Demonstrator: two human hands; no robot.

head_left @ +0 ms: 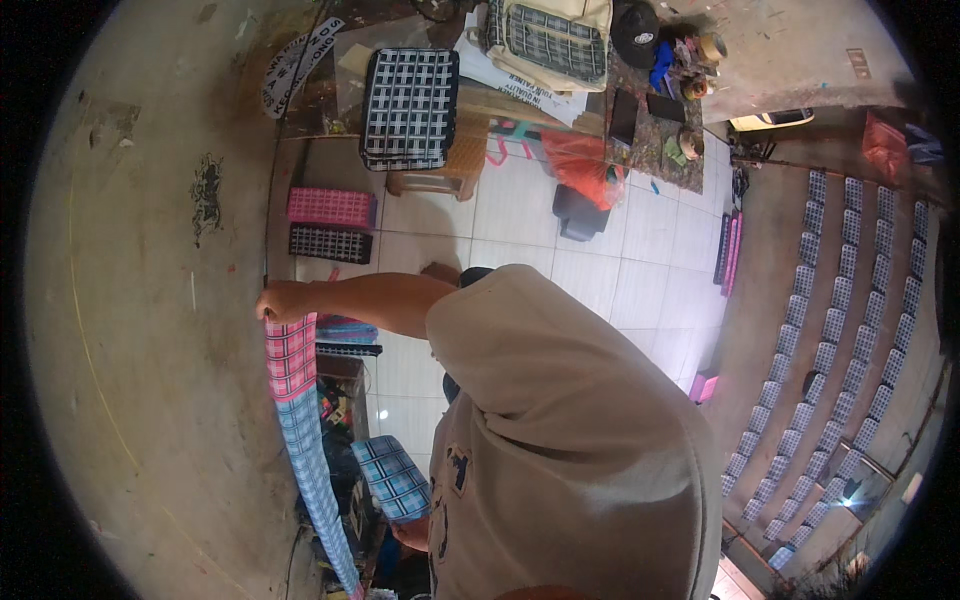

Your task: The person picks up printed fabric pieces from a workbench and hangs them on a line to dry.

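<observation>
My right hand (283, 300), on an arm stretched across from the beige sleeve, has its fingers curled round the top end of a pink plaid piece (291, 352). A long blue plaid length (310, 470) continues below it along the left wall. My left hand (414, 532), low and partly hidden by my body, grips the lower end of a blue plaid padded piece (388, 470). Dark, cluttered items (338, 405) lie between the long length and that piece.
Black-white plaid cases (410, 95) and a bag (545, 40) lie on a worktable at the top. Pink (330, 205) and black (330, 243) pieces lie on the left. A red plastic bag (580, 170) rests on tiles. Rows of plaid pieces (835, 325) line the right.
</observation>
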